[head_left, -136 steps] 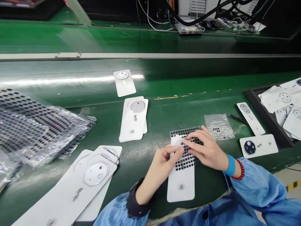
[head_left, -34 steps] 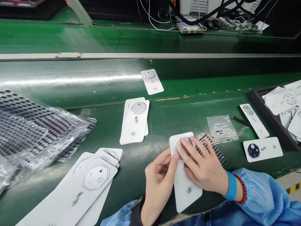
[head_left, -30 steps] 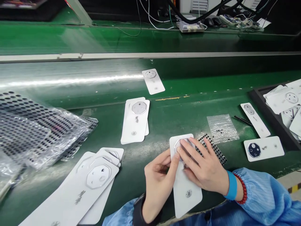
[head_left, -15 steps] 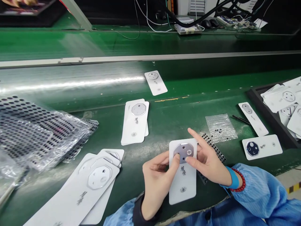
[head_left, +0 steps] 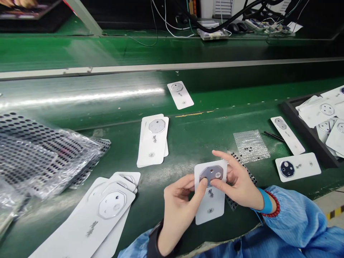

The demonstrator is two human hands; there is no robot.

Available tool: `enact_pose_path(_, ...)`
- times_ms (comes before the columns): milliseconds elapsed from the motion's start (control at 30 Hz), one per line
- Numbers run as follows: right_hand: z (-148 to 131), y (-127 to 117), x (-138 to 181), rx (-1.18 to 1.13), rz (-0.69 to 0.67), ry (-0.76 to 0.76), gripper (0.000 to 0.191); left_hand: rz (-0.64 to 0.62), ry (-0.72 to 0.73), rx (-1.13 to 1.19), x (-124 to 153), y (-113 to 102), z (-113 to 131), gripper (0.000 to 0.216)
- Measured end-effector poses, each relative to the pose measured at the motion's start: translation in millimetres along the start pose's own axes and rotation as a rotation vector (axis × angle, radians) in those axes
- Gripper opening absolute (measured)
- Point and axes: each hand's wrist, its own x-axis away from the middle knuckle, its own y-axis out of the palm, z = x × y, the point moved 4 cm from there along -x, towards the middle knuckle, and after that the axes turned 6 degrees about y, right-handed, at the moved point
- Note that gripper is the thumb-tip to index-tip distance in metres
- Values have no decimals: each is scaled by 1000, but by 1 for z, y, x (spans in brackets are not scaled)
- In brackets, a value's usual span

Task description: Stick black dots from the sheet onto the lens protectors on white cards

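Observation:
A white rectangular panel (head_left: 208,208) with rounded corners is held up between both hands, slightly tilted. Its upper part bears a silvery octagonal plate with round holes; dark printed characters and a small emblem lie below. My left hand (head_left: 181,204) grips the left edge, thumb pressed on the octagonal plate. My right hand (head_left: 238,182) holds the right side, its thumb also on the plate and its index finger stretched out past the edge. Under the right hand lies a strip of black dots (head_left: 245,172), partly covered. What the fingers do behind the panel is hidden.
Similar panels lie in a near-left pile (head_left: 88,225), a middle stack (head_left: 153,143), singly farther back (head_left: 180,96) and at right (head_left: 298,167). A black tray (head_left: 303,134) holds more. Plastic-wrapped dotted sheets (head_left: 67,154) lie left; a clear bubbled sheet (head_left: 252,145) and dark tweezers-like tool (head_left: 272,136) lie right.
The held panel has tipped, its lower end looking shorter now. My right index finger has lowered slightly and both thumbs have shifted a little on the plate. The whole view has moved slightly.

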Motion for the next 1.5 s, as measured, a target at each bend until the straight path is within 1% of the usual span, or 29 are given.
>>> enact_pose_path(133, -3, -1, 0, 74, -5, 14, 54, 36, 5, -18, 2, -1, -2, 17)
enact_pose_path(200, -4, 0, 1, 124, -12, -2, 54, 40, 91, -79, 2, -3, -3, 15)
enact_pose_path(300, -5, 2, 2, 124, -41, -23, 55, 64, 278, -179, 4, -6, -1, 10)
enact_pose_path(333, -4, 2, 2, 105, -49, -20, 55, 70, 311, -194, 5, -6, 0, 9)
enact_pose_path(367, -3, 2, 1, 87, -54, -14, 56, 71, 313, -193, 5, -7, 0, 10)
enact_pose_path(433, -2, 2, 0, 63, -54, 1, 58, 33, 218, -142, 2, -6, -2, 14)
enact_pose_path(533, -1, -1, -1, 51, -30, 17, 58, -88, 3, -16, -3, -3, -5, 21)
enact_pose_path(600, -1, -3, -2, 43, -12, 14, 57, -136, -52, 26, -5, -1, -4, 22)
enact_pose_path(633, -1, -3, -2, 46, -7, 8, 57, -142, -54, 29, -6, -1, -4, 22)
enact_pose_path(700, -1, -2, -1, 75, 0, -13, 56, -112, -37, 11, -5, -1, -3, 22)
enact_pose_path(800, -1, 1, 0, 141, -8, -26, 54, -8, 43, -56, -2, -3, -2, 19)
enact_pose_path(867, -1, 3, 0, 142, -23, -19, 55, 30, 94, -96, 1, -3, 0, 18)
enact_pose_path(900, -1, 3, 0, 122, -30, -11, 57, 33, 89, -95, 1, -3, -1, 18)
enact_pose_path(967, 0, 1, -1, 41, -39, 16, 59, 18, 14, -25, 0, -3, -4, 21)
enact_pose_path(1033, 0, -2, -3, -62, -53, 65, 60, -34, -84, 107, -1, -2, -10, 26)
enact_pose_path(1067, 1, -3, -4, -105, -61, 94, 60, -65, -110, 167, -1, -2, -12, 28)
enact_pose_path(1133, 1, -5, -4, -165, -68, 137, 60, -105, -109, 233, -2, -3, -16, 27)
enact_pose_path(1167, 2, -6, -5, -183, -68, 150, 60, -105, -97, 244, -2, -5, -17, 26)
enact_pose_path(1333, 1, -5, -4, -213, -52, 150, 58, -69, -65, 220, 1, -5, -16, 22)
enact_pose_path(1500, -2, -2, -3, -190, -43, 148, 53, 28, -30, 54, 3, -2, -3, 15)
